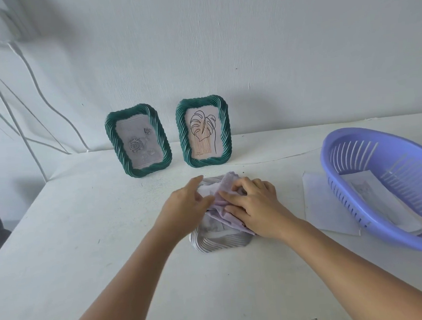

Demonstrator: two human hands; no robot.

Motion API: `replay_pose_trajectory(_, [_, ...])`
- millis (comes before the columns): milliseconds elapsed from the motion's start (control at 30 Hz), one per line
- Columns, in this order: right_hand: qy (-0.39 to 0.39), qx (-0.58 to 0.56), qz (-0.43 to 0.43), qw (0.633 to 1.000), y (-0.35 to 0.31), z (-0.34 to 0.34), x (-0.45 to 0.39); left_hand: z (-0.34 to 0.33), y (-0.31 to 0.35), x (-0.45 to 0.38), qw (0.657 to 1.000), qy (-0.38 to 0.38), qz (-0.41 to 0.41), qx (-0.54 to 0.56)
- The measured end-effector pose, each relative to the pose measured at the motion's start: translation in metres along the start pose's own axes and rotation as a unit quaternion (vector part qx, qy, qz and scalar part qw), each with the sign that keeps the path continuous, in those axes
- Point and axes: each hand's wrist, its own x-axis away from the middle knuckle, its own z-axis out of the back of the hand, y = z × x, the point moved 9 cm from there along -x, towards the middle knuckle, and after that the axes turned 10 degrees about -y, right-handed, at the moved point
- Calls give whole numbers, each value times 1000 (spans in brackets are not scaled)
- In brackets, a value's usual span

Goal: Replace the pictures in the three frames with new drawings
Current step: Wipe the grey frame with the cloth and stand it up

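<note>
A lilac cloth (224, 204) hides most of the grey frame (219, 240) lying mid-table (86, 243); right hand (254, 206) clutches the cloth, left hand (185, 206) rests flat-fingered on the frame.

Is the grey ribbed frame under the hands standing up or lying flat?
Lying flat: the grey ribbed frame lies on the white table, unlike both standing green frames.

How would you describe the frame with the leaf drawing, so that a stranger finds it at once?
Look at the white wall behind the white table: two green twisted-rim frames stand against it. Take the right green frame, nearer the purple basket. It shows a line-drawn leaf on a pale pink card, while the left green frame shows grey roses.
</note>
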Motion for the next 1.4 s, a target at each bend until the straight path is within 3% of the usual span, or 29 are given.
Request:
replay_pose_trajectory(233, [6, -24, 10, 1000, -3, 4, 4, -20, 4, -8, 998, -27, 8, 53])
replay_pose_trajectory(433, [101, -115, -43, 987, 16, 16, 3, 4, -23, 4, 993, 22, -2, 118])
replay_pose_trajectory(633, [45, -93, -100, 990, 26, 4, -9, 54, -111, 49, 976, 119, 86, 164])
replay_pose_trajectory(867, [35, -58, -119, 991, 28, -4, -11, 76, -171, 90, 973, 125, 166, 99])
replay_pose_trajectory(1033, [39, -63, -117, 990, 29, -4, -11, 77, -174, 89, 974, 123, 181, 51])
replay_pose_trajectory(1167, [28, -69, -122, 990, 30, -4, -11, 83, -157, 87, 970, 169, 173, -25])
replay_pose_trajectory(1400, [-1, -66, -161, 985, 34, -2, -4, 40, -68, 36, 990, 117, 35, -68])
